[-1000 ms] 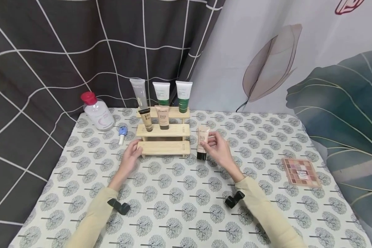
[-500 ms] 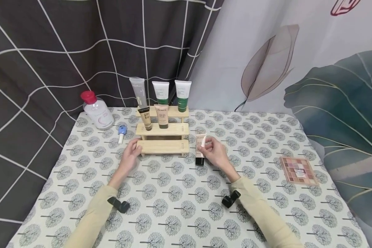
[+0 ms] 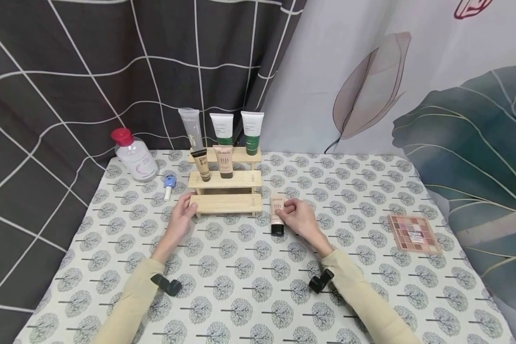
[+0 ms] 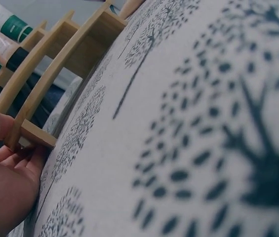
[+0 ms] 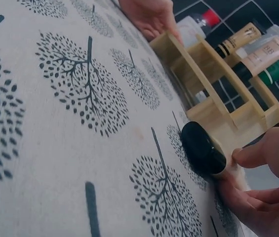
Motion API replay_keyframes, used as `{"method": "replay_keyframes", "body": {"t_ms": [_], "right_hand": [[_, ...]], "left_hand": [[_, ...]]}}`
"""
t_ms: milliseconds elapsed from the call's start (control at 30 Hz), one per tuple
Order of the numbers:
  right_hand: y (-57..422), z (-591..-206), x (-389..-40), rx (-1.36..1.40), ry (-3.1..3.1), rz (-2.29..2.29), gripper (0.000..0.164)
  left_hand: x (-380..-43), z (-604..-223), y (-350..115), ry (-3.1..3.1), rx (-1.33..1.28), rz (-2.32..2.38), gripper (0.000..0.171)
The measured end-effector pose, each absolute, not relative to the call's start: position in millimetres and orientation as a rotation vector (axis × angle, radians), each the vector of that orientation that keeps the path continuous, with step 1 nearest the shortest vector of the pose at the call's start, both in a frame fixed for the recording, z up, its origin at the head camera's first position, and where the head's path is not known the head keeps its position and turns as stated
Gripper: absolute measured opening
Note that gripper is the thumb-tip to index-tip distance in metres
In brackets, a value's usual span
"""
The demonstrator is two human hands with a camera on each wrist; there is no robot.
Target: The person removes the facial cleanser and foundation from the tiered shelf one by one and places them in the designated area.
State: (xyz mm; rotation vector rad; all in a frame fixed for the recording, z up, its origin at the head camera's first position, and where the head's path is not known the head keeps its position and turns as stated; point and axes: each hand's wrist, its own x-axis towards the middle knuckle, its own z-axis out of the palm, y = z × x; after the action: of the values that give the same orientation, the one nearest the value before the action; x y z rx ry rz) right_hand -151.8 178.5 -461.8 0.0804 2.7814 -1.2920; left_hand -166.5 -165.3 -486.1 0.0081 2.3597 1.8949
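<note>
Left backdrop (image 3: pixel 112 52): dark grey fabric crossed by white grid lines.
Right backdrop (image 3: pixel 309 81): pale, softly folded fabric printed with a brownish leaf (image 3: pixel 371 88) and a larger blue-green leaf (image 3: pixel 473 134).
Counter (image 3: pixel 223 306): covered by white cloth (image 3: pixel 413 286) with a repeated grey tree print.
Light: even and diffuse across the counter.

The head view looks fwd & down from above, farthest of all, w/ the whole wooden stand (image 3: pixel 226 204) slightly L of centre. The L wrist view is low, v. near the patterned cloth (image 4: pixel 129 128) & tilted, w/ the stand at upper left, left hand (image 3: pixel 181 214) at lower left. The R wrist view, also low, close & tilted, has the stand upper right, the right hand (image 3: pixel 302 219) lower right, and shares the left hand, at top, w/ both others.
</note>
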Motion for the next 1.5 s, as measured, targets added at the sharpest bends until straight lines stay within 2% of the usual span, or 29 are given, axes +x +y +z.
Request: {"method": "replay_keyframes", "body": {"t_ms": [233,733,1033,1500], "right_hand": [[185,-454,-156,-0.001,2.89,-1.242,0.04],[174,-398,-177,-0.198,2.788,-1.374,0.039],[148,-378,-196,-0.327,2.734,-1.582,0.039],[97,-377,-218,-0.436,2.597,-1.789,0.043]], "left_hand": [[-168,-487,-164,2.339,0.009,1.919,0.052],[-164,-490,-162,2.318,0.007,1.917,0.053],[-170,-490,-157,2.351,0.027,1.889,0.053],[-163,-488,-165,2.339,0.035,1.912,0.053]]}}
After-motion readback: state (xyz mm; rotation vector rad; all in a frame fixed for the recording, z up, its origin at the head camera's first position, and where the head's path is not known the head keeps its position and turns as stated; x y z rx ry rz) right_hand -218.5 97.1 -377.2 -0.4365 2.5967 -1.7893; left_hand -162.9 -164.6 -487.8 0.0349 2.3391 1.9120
